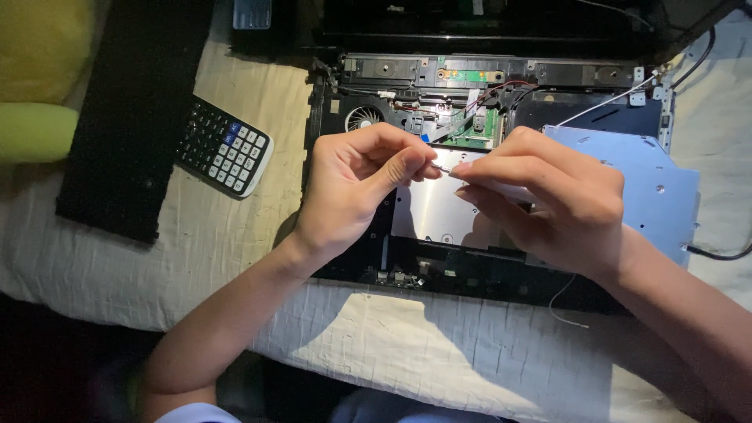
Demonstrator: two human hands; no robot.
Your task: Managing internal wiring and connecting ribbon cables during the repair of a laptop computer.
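An opened laptop base [439, 274] lies on a white cloth, its fan [363, 118], green circuit board [484, 128] and wires exposed. My left hand [356, 184] and my right hand [548, 196] meet above a silver metal plate [435, 211] in the base. Both pinch a small thin metal part [442, 168] between thumb and fingertips. A silver optical drive [650, 188] sticks out at the base's right side, partly under my right hand.
A calculator [227, 149] lies left of the base beside a long black panel [129, 117]. A yellow-green object [35, 86] sits at the far left. The laptop's dark lid [486, 23] stands behind. A black cable [717, 252] runs at the right edge.
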